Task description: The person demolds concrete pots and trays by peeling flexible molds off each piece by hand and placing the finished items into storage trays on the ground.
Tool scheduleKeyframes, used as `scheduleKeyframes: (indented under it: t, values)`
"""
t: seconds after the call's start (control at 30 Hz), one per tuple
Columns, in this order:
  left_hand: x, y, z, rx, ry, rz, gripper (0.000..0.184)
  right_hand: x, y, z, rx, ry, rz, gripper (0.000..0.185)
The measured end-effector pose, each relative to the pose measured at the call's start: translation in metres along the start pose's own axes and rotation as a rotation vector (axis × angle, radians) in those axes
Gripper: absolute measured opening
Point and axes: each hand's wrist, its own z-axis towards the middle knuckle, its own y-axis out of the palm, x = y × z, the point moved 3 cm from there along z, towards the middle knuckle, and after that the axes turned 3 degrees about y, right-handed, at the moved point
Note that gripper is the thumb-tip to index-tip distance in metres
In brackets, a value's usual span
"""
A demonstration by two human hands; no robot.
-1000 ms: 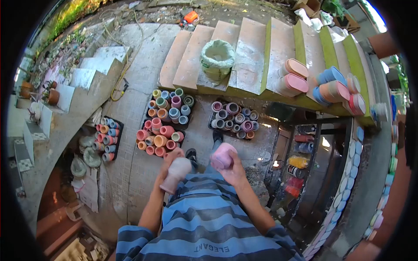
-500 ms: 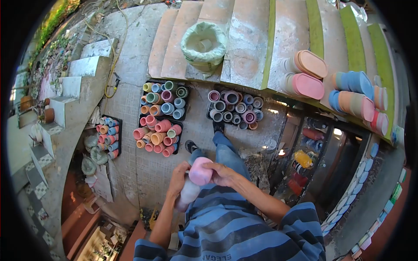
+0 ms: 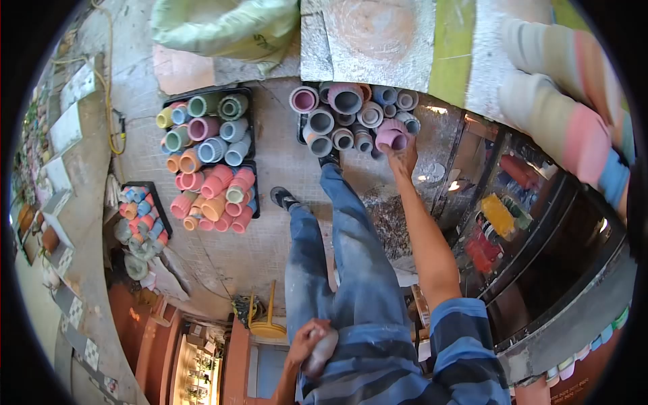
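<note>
Paved floor (image 3: 277,135), black tray (image 3: 301,129) of pots (image 3: 370,115), right hand (image 3: 403,158) gripping pink pot (image 3: 390,132) (hollow), left hand (image 3: 308,341) clutching whitish vessel (image 3: 322,352)

Right grip (image 3: 403,158) on pink pot (image 3: 389,130), left grip (image 3: 310,337) around pale vessel (image 3: 322,354).

Single head-worn view, wide fisheye, facing steeply down, jeans (image 3: 364,250) close below
</note>
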Motion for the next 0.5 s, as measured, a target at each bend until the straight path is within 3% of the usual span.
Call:
scheduleKeyframes:
  t: [0.07, 0.23, 0.3, 0.33, 0.43, 0.5]
  values:
    - [-0.002, 0.000, -0.011, 0.127, -0.197, 0.002, 0.010, 0.010, 0.013, 0.029, 0.028, -0.056, -0.052, 0.080]
    - [0.002, -0.017, -0.001, 0.186, -0.222, -0.016, 0.009, 0.020, 0.030, 0.097, 0.244, -0.193, -0.128, 0.078]
    - [-0.012, -0.021, -0.002, 0.210, -0.246, -0.270, 0.006, 0.028, 0.032, 0.122, 0.273, -0.198, -0.263, 0.075]
    - [-0.020, -0.021, 0.001, 0.195, -0.236, -0.257, 0.008, 0.034, 0.034, 0.132, 0.235, -0.098, -0.253, 0.073]
    - [-0.036, -0.018, 0.005, 0.195, -0.320, -0.360, 0.007, 0.048, 0.042, 0.151, 0.134, -0.067, -0.347, 0.072]
    - [-0.033, -0.014, 0.008, 0.230, -0.350, -0.385, 0.010, 0.049, 0.049, 0.155, -0.005, 0.024, -0.408, 0.080]
